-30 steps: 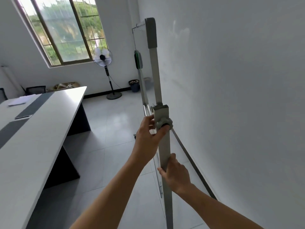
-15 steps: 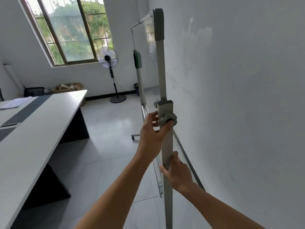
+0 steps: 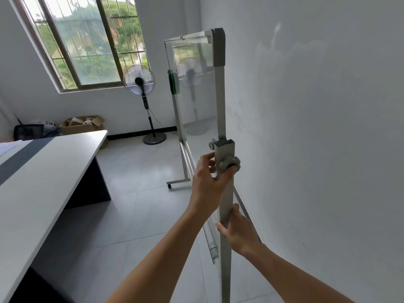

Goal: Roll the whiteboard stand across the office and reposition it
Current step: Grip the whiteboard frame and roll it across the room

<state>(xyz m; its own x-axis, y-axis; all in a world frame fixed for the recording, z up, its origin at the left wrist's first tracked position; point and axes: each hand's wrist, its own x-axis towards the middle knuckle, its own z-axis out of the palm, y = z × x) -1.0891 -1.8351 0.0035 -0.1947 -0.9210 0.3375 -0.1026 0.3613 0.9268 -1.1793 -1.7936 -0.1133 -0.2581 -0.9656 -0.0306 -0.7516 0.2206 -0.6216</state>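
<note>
Both hands hold the near upright of the whiteboard stand (image 3: 219, 101), which stands on the tiled floor (image 3: 140, 206) close beside the white wall (image 3: 317, 127), its board running away toward the far end of the room. The left hand (image 3: 207, 180) has its grip wrapped on the square grey sleeve of the post; the thumb lies over the lobed plastic knob (image 3: 229, 164) and the fingers curl around the post's far side, closed tight on the metal. Lower down, the right hand (image 3: 238, 230) has its grip clamped on the same post — thumb across the front face, fingers hidden behind it.

The post is flat-sided brushed aluminium, a thinner inner bar sliding out of a wider outer sleeve, capped at the top with a dark grey plastic corner. The board's glossy surface mirrors the window and fan. A round metal tray rail runs along its lower edge, and a green, rounded eraser (image 3: 173, 82) clings to the far upright. A small caster (image 3: 169, 185) shows under the far foot.

Left of the stand, a long table (image 3: 43, 171) with a smooth white top and a dark grey stripe sits on dark panel legs. Beyond its far end stand a pedestal fan (image 3: 140, 84) with a round base — and an open cardboard box (image 3: 83, 125) under the barred window (image 3: 87, 40).
</note>
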